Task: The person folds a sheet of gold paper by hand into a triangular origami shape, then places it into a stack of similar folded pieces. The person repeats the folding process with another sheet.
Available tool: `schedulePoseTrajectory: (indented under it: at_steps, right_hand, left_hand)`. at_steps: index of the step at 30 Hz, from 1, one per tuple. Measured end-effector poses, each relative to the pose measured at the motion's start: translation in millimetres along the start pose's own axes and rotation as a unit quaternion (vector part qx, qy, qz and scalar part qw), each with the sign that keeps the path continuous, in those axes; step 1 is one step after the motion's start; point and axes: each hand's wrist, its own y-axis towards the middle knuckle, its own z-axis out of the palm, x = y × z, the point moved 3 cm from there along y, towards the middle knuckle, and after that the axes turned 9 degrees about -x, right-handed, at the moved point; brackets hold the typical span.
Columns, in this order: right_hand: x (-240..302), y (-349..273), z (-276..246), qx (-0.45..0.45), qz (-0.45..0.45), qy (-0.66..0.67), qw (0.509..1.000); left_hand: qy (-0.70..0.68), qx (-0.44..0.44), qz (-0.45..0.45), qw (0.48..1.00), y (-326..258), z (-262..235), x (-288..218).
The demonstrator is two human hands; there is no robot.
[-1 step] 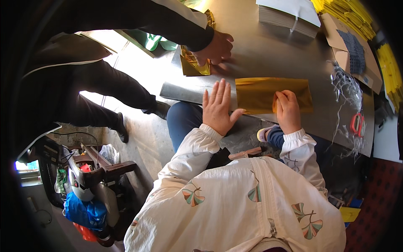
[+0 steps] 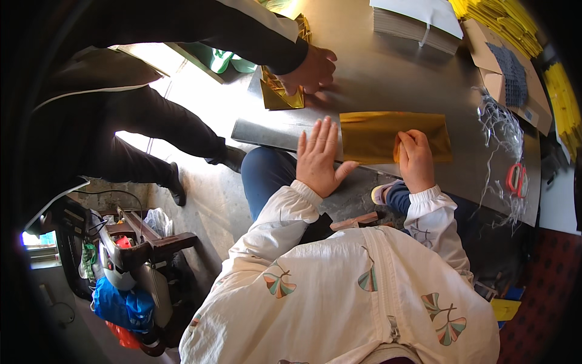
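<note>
A flat gold sheet [image 2: 367,138] lies along the near edge of the metal table. My left hand [image 2: 318,161] is open, fingers spread, beside the sheet's left end, with the thumb pointing toward its lower left corner. My right hand [image 2: 416,161] is closed over the right part of the sheet. A sliver of orange shows at its fingertips; what they grip is hidden. Farther left, another person's hand [image 2: 312,70] reaches from a dark sleeve onto a folded gold piece [image 2: 282,97] at the table's left edge.
On the metal table [image 2: 357,73] stand a white-topped paper stack [image 2: 418,27] and a cardboard box [image 2: 485,45]. Red-handled scissors [image 2: 516,180] lie among white strings [image 2: 500,124] at the right. Yellow bundles [image 2: 500,24] fill the far right corner. The other person's legs [image 2: 163,124] stand at the left.
My left hand has shifted slightly right and toward me. My right hand, the gold sheet and the other person's hand look unchanged.
</note>
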Motion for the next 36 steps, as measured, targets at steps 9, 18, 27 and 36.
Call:
schedulePoseTrajectory:
  at_steps: [9, 18, 27, 36]
  right_hand:
    - [-1.9, -1.7, 0.2, 0.0, 0.021, 0.024, 0.999]
    - [-4.8, 0.1, 0.7, -0.033, -0.035, 0.033, 0.998]
    - [9.8, -7.9, -11.4, 0.037, -0.04, 0.018, 0.998]
    - [29.5, -37.4, -5.9, 0.089, -0.072, 0.029, 0.993]
  left_hand:
    - [-0.067, 0.06, 0.188, 0.978, -8.0, 12.2, -38.0]
    - [-0.018, -0.007, 0.238, 0.971, -2.1, 22.8, -34.2]
    - [-0.045, -0.037, 0.231, 0.971, -1.3, 23.7, -34.7]
    - [-0.087, -0.035, 0.153, 0.984, 5.3, 18.4, -24.8]
